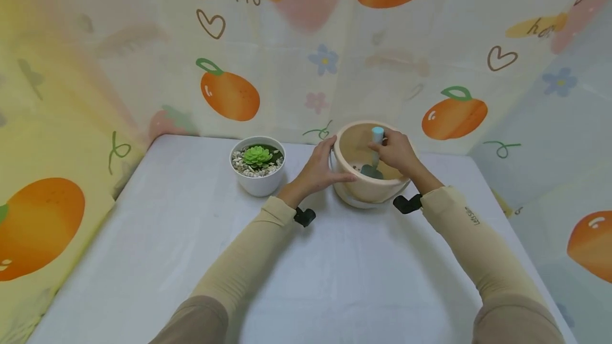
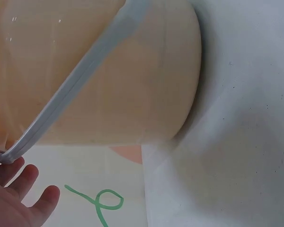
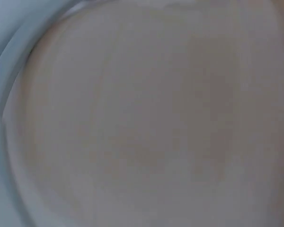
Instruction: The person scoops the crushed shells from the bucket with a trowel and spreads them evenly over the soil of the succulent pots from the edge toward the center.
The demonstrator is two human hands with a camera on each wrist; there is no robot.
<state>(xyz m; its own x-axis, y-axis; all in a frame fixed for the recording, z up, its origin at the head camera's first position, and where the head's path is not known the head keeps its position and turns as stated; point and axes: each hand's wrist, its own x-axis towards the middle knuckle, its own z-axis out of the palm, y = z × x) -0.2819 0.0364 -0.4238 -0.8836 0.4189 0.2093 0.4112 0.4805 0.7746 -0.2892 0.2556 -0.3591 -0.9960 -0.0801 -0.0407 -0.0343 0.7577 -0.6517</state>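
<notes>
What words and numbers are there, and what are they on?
"happy": on the patterned backdrop, upper left.
"ha": on the backdrop, upper right; its remaining letters are unclear.
Another mark farther right: unclear.
Small print on the right sleeve: too small to read.
No readable numbers.

Bucket [image 1: 370, 191]: smooth, glossy plastic. Left of bucket: white pot [image 1: 260, 185], smooth; gravel [image 1: 253, 173] in it, rough. Under bucket: tablecloth [image 1: 158, 248], matt fabric.

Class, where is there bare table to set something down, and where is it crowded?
Bare table lies left of the potted plant and between the sleeves. Crowded: between potted plant and bucket, at the left hand, and around the shovel.
</notes>
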